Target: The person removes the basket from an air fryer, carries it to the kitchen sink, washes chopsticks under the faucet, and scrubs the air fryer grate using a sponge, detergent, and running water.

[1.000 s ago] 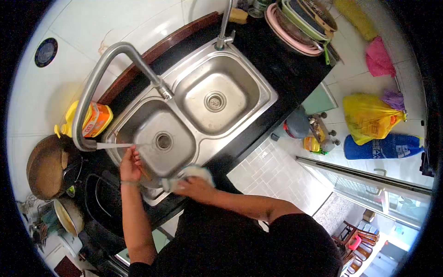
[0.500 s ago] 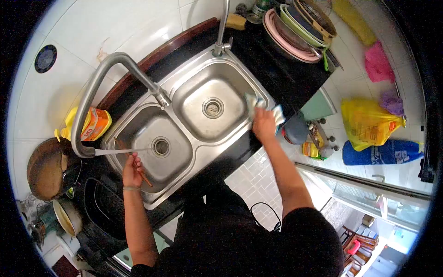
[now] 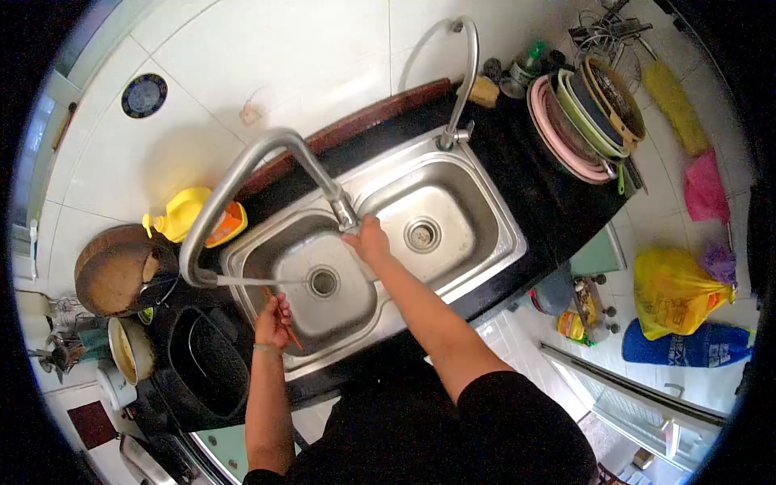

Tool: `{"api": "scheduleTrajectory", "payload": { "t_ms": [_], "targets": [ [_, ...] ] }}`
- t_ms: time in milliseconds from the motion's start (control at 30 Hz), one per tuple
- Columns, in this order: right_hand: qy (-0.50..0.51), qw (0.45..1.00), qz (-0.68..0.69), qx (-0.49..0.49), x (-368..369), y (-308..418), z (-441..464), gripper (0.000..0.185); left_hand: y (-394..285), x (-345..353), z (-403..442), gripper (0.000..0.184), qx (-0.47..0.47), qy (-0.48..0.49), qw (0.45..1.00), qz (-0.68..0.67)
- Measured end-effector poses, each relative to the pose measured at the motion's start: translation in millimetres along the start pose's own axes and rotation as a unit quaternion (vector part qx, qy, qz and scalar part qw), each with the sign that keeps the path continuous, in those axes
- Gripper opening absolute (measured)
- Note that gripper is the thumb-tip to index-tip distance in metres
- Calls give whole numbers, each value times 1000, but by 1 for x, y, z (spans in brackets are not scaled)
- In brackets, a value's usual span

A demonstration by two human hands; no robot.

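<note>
Over the left sink basin [image 3: 347, 319], my left hand [image 3: 273, 322] is closed around thin brown sticks [image 3: 296, 338] that look like chopsticks; their exact number is unclear. Water [image 3: 255, 281] runs from the spout of the large curved faucet [image 3: 271, 141] into this basin, just above my left hand. My right hand [image 3: 370, 240] reaches across to the divider between the basins, its fingers curled at the faucet's base. The faucet handle is mostly hidden under those fingers. No cloth shows in the right hand.
The right basin [image 3: 477, 242] has a second, thin tap [image 3: 471, 73] behind it. A yellow jug [image 3: 184, 212], a wok [image 3: 113, 279] and a black basin [image 3: 202, 368] stand left. Stacked colanders and bowls [image 3: 558, 137] lean at the back right. Yellow bags [image 3: 675, 295] hang further right.
My right hand has moved left from the right sink rim to the faucet base; the cloth it held is out of sight. My left hand still holds the sticks by the running water. The view has shifted.
</note>
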State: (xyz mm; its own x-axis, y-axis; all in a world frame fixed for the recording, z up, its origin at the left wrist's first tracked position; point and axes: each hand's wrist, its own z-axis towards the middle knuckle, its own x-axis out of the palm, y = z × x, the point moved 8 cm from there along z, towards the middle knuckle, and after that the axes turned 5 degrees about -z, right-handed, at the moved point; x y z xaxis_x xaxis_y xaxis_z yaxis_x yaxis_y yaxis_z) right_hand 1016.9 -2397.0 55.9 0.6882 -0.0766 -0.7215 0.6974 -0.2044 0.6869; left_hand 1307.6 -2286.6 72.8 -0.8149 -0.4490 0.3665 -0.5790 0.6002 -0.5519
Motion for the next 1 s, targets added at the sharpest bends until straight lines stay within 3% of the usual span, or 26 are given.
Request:
{"api": "scheduleTrajectory", "payload": {
  "t_ms": [100, 133, 167, 200, 267, 300, 333, 367, 400, 433, 500, 633, 667, 733, 767, 833, 900, 933, 1000],
  "targets": [
    [-87, 973, 166, 135, 18, -54, 42, 35, 2, -1, 9, 23, -4, 11, 1000, -12],
    [-150, 965, 135, 169, -4, -61, 43, 36, 4, 6, 10, 23, -26, 37, 998, -40],
    [-188, 932, 243, 194, -28, -67, 40, 35, 5, 11, 12, 24, -49, 63, 994, -70],
    [-281, 925, 231, 112, -63, -63, 44, 34, 5, 17, 14, 24, -84, 112, 982, -126],
    [-381, 898, 219, 19, -122, -58, 58, 34, 1, 22, 11, 26, -97, 101, 978, -152],
    [-387, 913, 130, -24, -148, -54, 71, 44, 1, 26, 6, 28, -113, 91, 973, -177],
    [-361, 930, 69, -29, -156, -55, 88, 55, -1, 32, 4, 28, -111, 91, 973, -178],
    [-361, 930, 69, -31, -149, -56, 92, 55, -2, 35, 3, 29, -111, 52, 974, -189],
    [-353, 934, -44, -34, -138, -48, 98, 55, -2, 34, 4, 31, -111, 13, 974, -199],
    [-342, 926, -156, -36, -121, -42, 107, 55, -3, 37, 6, 31, -109, 16, 974, -200],
    [-301, 936, -181, -7, -82, -20, 99, 60, -5, 48, 6, 31, -110, 74, 968, -213],
    [-233, 955, 66, -172, -20, 30, 26, 62, 0, 33, 22, 31, -125, 74, 964, -224],
    [-221, 964, 86, -121, -10, 23, 14, 60, 0, 30, 25, 30, -128, 64, 964, -226],
    [-148, 962, 185, -132, -5, 12, -16, 55, -3, 22, 33, 27, -86, 3, 979, -183],
    [-153, 965, 179, -119, -15, 0, -37, 55, -2, 32, 29, 26, -146, 41, 952, -265],
    [42, 977, 153, -141, -11, -15, -67, 48, -10, 20, 53, 23, -91, 52, 972, -212],
    [53, 979, 149, -132, -42, -47, -80, 45, -9, 28, 61, 22, -131, 57, 946, -291],
    [68, 977, 153, -135, -58, -61, -84, 42, -3, 35, 58, 23, -193, 22, 912, -360],
    [-51, 980, 87, -170, -143, -75, -69, 44, -2, 49, 53, 23, -190, 35, 916, -352]
  ]
}}
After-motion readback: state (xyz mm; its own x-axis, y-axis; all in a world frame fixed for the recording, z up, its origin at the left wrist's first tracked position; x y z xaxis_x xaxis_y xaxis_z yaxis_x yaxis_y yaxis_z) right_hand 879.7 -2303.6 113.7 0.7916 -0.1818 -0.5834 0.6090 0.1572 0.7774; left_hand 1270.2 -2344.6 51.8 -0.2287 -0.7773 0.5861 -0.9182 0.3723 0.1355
